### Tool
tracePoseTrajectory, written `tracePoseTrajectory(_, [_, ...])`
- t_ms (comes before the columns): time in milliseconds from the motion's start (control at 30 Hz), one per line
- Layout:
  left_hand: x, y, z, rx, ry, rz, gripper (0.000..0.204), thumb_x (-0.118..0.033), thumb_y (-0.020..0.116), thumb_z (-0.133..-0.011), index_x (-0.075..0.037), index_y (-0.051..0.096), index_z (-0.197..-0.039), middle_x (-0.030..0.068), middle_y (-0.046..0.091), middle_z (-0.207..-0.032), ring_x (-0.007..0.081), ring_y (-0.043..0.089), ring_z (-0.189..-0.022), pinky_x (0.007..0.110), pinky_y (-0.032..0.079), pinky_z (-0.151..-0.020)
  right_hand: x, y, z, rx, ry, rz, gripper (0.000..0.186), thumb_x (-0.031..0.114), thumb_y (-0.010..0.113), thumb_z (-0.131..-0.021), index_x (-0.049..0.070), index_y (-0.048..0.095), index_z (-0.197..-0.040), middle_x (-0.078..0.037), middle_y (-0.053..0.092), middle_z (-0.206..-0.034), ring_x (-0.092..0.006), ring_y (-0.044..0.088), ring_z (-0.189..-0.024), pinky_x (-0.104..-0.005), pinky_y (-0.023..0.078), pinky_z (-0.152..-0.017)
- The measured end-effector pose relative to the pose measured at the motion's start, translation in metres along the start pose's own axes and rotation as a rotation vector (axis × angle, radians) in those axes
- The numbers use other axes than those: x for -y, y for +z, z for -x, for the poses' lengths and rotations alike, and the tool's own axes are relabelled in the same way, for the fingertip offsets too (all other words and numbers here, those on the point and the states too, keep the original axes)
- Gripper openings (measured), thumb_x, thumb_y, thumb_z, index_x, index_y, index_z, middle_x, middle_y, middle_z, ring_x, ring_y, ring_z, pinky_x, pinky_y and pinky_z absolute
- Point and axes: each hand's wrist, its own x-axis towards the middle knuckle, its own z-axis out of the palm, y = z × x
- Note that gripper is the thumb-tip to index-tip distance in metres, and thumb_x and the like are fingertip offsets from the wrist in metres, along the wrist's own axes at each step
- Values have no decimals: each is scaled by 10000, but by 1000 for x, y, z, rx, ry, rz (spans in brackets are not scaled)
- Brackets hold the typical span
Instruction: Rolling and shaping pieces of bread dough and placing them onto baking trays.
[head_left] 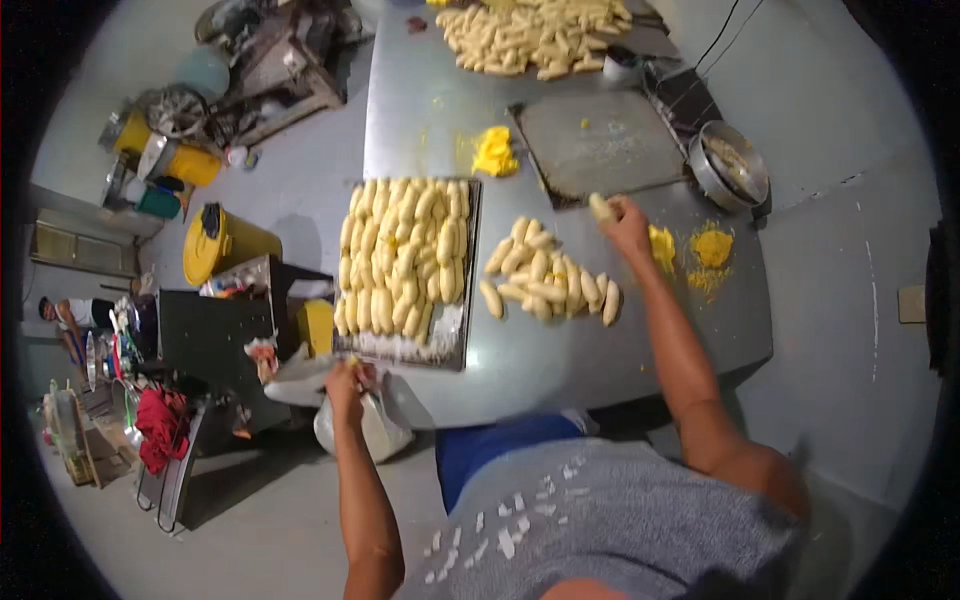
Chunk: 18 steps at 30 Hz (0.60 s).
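Note:
My right hand (628,228) is closed around one end of a pale dough roll (602,208), just off the near edge of a flat metal tray (610,145). To its left lies a loose heap of dough rolls (545,275) on the metal table (540,365). Further left, packed rows of rolls fill most of a dark baking tray (472,270); whitish powder shows at its near end. My left hand (345,388) is closed at the mouth of a white plastic bag (365,430), by the tray's near left corner. What its fingers pinch is hidden.
Yellow spread (495,152) and a crumbly yellow pile (711,248) lie on the table. A round metal pan (728,165) stands at the right edge. Many more rolls (540,35) cover the far end. A yellow bin (230,245) and a dark cabinet (215,340) stand left; another person (75,315) is far left.

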Motion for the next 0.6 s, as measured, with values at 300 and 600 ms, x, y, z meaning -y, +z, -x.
tracePoseTrajectory(300, [73, -116, -36, -448, 26, 90, 178, -123, 661, -1116, -46, 698, -1272, 107, 739, -1101, 216, 751, -872, 346, 636, -693, -7, -93, 80, -464, 82, 530, 485, 191, 896, -847, 43, 749, -1286, -210, 790, -1180, -391, 771, -1080, -498, 597, -944])
tracePoseTrajectory(600, [120, -146, -80, -110, 109, -112, 145, -84, 670, -1099, -3, 708, -1213, 101, 727, -1010, 184, 739, -757, 324, 610, -635, 125, 12, 134, -694, -97, 715, 554, 304, 820, -947, 81, 709, -1443, -215, 735, -1167, -433, 694, -1108, -553, 547, -983])
